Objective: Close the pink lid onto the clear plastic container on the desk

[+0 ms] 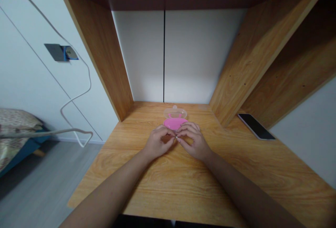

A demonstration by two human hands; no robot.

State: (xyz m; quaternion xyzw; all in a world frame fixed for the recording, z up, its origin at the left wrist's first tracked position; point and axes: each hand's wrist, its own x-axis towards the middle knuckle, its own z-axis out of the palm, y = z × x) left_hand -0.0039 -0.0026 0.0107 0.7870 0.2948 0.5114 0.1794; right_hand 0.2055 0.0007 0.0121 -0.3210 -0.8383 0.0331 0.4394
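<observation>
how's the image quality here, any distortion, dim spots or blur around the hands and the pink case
Head view: wide-angle bending bows the desk edges and shelf sides; light is dim and flat, with soft shadow under the left hand and right hand; the pink case is fairly sharp, but the tiny item pinched between the fingertips is too small to resolve; the phone shows no glare.

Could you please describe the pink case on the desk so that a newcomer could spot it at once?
Start at the wooden desk, in the alcove before the white back panel. Both hands, left hand and right hand, meet at mid-desk; the pink case lies just beyond their fingertips. It alone is pink, with a clear lid open behind; the phone at right is dark and flat.
</observation>
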